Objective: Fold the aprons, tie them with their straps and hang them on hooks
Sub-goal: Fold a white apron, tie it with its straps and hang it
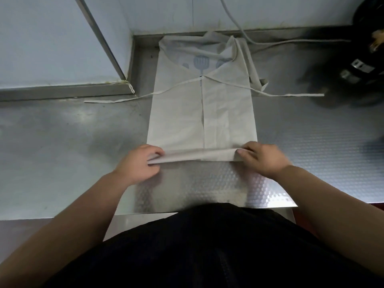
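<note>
A cream apron (201, 109) lies flat on the steel counter (62, 142), its two sides folded in so they meet down the middle. A blue spatula print shows near its far end. Its near hem is turned over into a narrow roll (197, 155). My left hand (139, 163) pinches the roll's left end and my right hand (261, 159) pinches its right end. One waist strap (124, 98) trails out to the left and the other strap (291, 94) to the right. The neck strap is bunched at the far right corner.
A wall panel with a metal frame (99, 38) rises at the far left. A grey cable (249, 38) runs along the counter's back edge. A dark appliance (363, 59) sits at the far right. The counter's front edge is close to my body.
</note>
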Available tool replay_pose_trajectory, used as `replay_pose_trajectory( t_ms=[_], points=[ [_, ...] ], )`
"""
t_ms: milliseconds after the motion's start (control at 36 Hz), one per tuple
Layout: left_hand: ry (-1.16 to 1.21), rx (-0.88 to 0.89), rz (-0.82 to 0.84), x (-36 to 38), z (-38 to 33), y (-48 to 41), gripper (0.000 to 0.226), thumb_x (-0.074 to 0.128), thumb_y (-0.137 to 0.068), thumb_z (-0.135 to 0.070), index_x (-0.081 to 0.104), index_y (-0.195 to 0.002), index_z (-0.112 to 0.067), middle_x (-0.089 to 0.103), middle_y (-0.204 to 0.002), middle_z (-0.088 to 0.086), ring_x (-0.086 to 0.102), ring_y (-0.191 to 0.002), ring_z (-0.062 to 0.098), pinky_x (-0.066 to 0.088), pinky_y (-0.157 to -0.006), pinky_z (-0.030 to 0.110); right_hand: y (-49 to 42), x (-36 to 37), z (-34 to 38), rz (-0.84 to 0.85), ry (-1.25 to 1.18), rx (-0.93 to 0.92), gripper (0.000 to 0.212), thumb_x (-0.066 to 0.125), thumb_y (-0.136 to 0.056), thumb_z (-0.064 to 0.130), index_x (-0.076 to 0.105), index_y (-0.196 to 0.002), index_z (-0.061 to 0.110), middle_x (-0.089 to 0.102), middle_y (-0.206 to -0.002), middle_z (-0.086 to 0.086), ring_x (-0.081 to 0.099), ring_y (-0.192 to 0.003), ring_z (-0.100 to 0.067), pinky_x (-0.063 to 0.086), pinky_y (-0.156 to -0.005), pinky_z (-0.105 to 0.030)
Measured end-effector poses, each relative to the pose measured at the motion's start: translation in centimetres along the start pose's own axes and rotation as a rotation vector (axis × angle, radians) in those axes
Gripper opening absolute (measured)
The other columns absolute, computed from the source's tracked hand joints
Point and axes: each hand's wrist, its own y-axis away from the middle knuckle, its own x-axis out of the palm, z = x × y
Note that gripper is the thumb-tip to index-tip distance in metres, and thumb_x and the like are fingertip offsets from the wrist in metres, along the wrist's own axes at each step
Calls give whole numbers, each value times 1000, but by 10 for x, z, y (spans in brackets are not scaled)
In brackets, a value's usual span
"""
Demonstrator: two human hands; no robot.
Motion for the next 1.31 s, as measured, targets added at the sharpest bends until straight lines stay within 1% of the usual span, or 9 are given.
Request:
replay_pose_trajectory(
  t_ms=[83,167,389,472,583,750,944,1111,1306],
  points=[
    [275,-158,-37,-7,-3,-13,19,66,-85,-9,67,-102,-16,65,-94,-2,59,-86,11,38,-67,7,-6,-15,2,116,-198,101,64,74,-75,46,48,-129,23,57,-117,1,55,-110,-20,42,-88,-25],
    [377,-274,-100,-7,3,-24,8,65,-87,-18,66,-94,-23,64,-83,1,56,-74,16,44,-70,25,-14,-16,-1,83,-211,160,62,73,-80,31,43,-133,20,54,-127,-10,54,-110,-27,40,-82,-24],
    [181,-469,-360,13,-7,-44,34,67,-83,-22,56,-114,-11,64,-114,10,59,-105,31,47,-89,39,-35,-5,0,-138,-209,357,44,55,-91,25,38,-128,10,61,-112,-18,57,-102,-36,42,-74,-33],
    [-118,-236,-450,18,-11,-38,43,64,-83,-14,54,-125,-13,51,-126,12,47,-113,36,39,-91,43,-34,-4,8,-168,112,245,40,48,-91,17,42,-130,16,48,-126,-15,47,-112,-36,38,-86,-36],
    [-208,189,-350,16,4,-39,27,50,-86,-22,71,-100,-14,66,-106,4,64,-92,31,44,-78,35,-34,-4,9,-17,342,-58,42,48,-93,25,46,-135,29,33,-148,1,29,-135,-25,23,-108,-34],
    [-308,148,4,-1,11,-38,93,41,-61,-82,53,-132,-23,45,-137,-6,46,-124,15,36,-104,37,-35,-9,2,105,331,-118,67,53,-84,61,36,-142,31,29,-150,5,28,-137,-20,21,-111,-33],
    [-290,181,-25,-14,9,-53,77,39,-60,-58,61,-122,-18,58,-123,-1,58,-111,24,45,-94,38,-45,-20,1,114,340,-100,54,50,-87,58,48,-132,29,47,-135,2,46,-123,-24,36,-101,-33],
    [-351,196,-13,-17,4,-61,59,46,-66,-32,63,-121,-19,60,-121,0,58,-109,26,43,-94,35,-44,-26,-3,148,412,-105,65,48,-86,59,30,-143,34,27,-151,7,32,-135,-22,25,-110,-34],
    [64,-8,-69,-22,0,-66,27,58,-91,-29,71,-90,-5,67,-80,11,60,-76,22,37,-66,25,-46,-22,5,52,439,-89,49,31,-90,43,48,-133,27,50,-135,-2,46,-123,-25,30,-103,-33]
  ],
)
